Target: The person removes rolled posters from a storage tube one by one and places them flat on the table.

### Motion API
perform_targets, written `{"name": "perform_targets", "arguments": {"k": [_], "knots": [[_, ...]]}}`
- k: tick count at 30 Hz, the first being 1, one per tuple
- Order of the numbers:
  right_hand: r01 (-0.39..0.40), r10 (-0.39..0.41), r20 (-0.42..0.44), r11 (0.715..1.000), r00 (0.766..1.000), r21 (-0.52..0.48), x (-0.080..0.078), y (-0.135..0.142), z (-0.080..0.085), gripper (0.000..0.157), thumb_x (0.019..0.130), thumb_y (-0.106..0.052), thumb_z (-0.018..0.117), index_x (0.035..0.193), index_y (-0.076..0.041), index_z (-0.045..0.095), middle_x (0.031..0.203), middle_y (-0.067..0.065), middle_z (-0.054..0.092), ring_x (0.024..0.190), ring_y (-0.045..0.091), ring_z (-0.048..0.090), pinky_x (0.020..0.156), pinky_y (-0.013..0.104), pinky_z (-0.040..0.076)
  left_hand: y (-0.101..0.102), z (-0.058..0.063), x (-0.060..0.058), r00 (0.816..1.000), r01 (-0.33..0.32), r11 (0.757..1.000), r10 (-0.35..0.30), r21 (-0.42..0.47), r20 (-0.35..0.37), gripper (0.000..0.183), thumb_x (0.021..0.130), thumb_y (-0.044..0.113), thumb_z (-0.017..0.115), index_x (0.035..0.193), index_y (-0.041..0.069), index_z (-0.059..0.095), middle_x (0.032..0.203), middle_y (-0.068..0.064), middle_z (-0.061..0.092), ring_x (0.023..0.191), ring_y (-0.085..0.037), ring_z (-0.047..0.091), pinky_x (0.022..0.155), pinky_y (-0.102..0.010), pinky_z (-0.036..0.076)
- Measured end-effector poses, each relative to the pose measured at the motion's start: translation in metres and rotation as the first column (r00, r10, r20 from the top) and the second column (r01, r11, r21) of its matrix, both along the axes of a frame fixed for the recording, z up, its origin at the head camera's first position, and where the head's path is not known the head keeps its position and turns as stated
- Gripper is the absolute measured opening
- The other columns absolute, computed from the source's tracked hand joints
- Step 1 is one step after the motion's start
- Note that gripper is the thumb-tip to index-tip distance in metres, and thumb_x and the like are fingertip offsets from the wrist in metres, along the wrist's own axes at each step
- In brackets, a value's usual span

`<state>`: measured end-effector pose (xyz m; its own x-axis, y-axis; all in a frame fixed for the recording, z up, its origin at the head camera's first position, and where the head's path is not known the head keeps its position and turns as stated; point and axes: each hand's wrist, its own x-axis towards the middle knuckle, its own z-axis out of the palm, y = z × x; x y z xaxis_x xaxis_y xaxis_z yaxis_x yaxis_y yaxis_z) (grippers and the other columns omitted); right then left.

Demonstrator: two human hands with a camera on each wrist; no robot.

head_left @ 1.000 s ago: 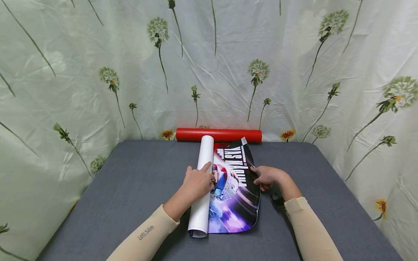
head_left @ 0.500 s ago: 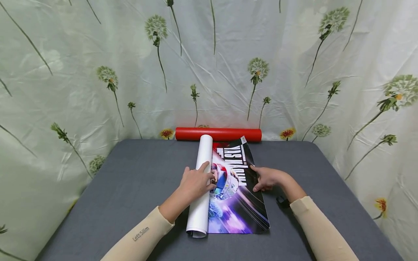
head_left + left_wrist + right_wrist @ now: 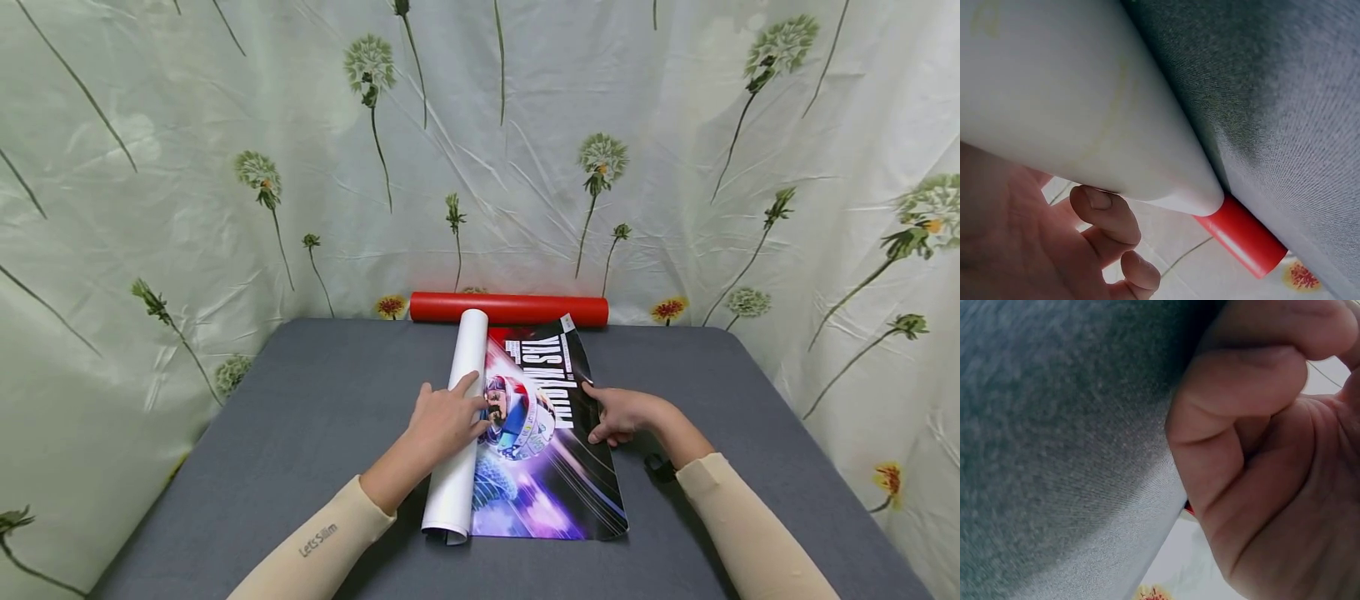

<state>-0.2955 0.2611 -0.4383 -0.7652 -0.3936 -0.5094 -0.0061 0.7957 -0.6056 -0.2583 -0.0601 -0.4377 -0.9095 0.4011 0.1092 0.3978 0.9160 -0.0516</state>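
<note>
A partly unrolled poster [image 3: 555,483] lies on the dark grey table, printed with a racing helmet, large white letters and purple streaks. Its left part is still a white roll [image 3: 450,492], whose blank outer side fills much of the left wrist view. Across the roll rests my left hand [image 3: 444,421], fingers spread and loosely extended towards the printed face. At the right edge of the sheet, my right hand [image 3: 626,414] pinches the poster. The right wrist view shows that hand's curled fingers [image 3: 1241,381] close to the table; the pinched edge is hidden there.
Behind the poster, a red tube [image 3: 517,309] lies crosswise along the far table edge, close to the roll's far end. A pale curtain [image 3: 510,167] with printed dandelions hangs behind the grey table [image 3: 337,400].
The poster's near right corner has spread outwards and lies flatter. My right hand has moved slightly right with the edge. The roll has shifted a little left, baring more of the helmet print.
</note>
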Motion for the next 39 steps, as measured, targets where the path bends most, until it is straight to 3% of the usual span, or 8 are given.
{"name": "perform_targets", "arguments": {"k": [12, 21, 30, 36, 39], "knots": [[0.000, 0.000, -0.001, 1.000, 1.000, 0.000, 0.001, 0.006, 0.003, 0.107, 0.095, -0.005, 0.077, 0.169, 0.003, 0.000, 0.059, 0.001, 0.059, 0.048, 0.011, 0.044, 0.054, 0.025, 0.040, -0.001, 0.002, -0.001, 0.999, 0.005, 1.000, -0.006, -0.019, -0.032, 0.027, 0.100, 0.043, 0.069, 0.125, 0.040, 0.079, 0.161, -0.004, 0.055, 0.072, -0.022, 0.068, 0.067, -0.035, 0.033], [-0.006, 0.006, 0.007, 1.000, 1.000, 0.013, 0.002, 0.012, 0.005, 0.105, 0.097, -0.007, 0.075, 0.168, 0.004, -0.001, 0.059, 0.001, 0.058, 0.048, 0.011, 0.044, 0.054, 0.025, 0.040, 0.000, 0.002, 0.000, 1.000, 0.002, 0.999, -0.003, 0.038, 0.020, 0.039, 0.095, 0.056, 0.073, 0.127, 0.035, 0.078, 0.161, -0.007, 0.053, 0.090, -0.025, 0.075, 0.072, -0.036, 0.037], [-0.004, 0.004, 0.015, 0.999, 1.000, 0.049, 0.004, 0.018, 0.007, 0.101, 0.099, -0.006, 0.071, 0.169, 0.002, 0.000, 0.059, 0.001, 0.056, 0.048, 0.012, 0.043, 0.055, 0.026, 0.038, -0.003, 0.001, 0.002, 0.997, 0.065, 0.996, -0.062, 0.068, -0.039, 0.025, 0.100, 0.034, 0.067, 0.120, 0.033, 0.082, 0.159, -0.002, 0.058, 0.072, -0.022, 0.066, 0.066, -0.034, 0.028], [-0.008, 0.008, 0.010, 0.998, 1.000, 0.064, 0.005, 0.023, 0.008, 0.098, 0.100, -0.006, 0.070, 0.169, 0.001, 0.000, 0.059, 0.000, 0.055, 0.048, 0.012, 0.042, 0.055, 0.026, 0.037, -0.002, 0.002, 0.002, 0.999, 0.035, 0.997, -0.035, 0.066, -0.004, 0.033, 0.097, 0.050, 0.073, 0.124, 0.032, 0.079, 0.157, -0.006, 0.058, 0.090, -0.025, 0.075, 0.071, -0.034, 0.036], [-0.010, 0.010, 0.006, 0.997, 1.000, 0.079, 0.005, 0.025, 0.007, 0.096, 0.101, -0.007, 0.068, 0.169, 0.001, 0.002, 0.059, 0.000, 0.054, 0.048, 0.012, 0.042, 0.055, 0.027, 0.037, -0.002, 0.002, 0.001, 0.999, 0.038, 0.997, -0.038, 0.062, 0.000, 0.032, 0.096, 0.048, 0.075, 0.124, 0.032, 0.079, 0.157, -0.006, 0.058, 0.089, -0.024, 0.074, 0.071, -0.034, 0.036]]}}
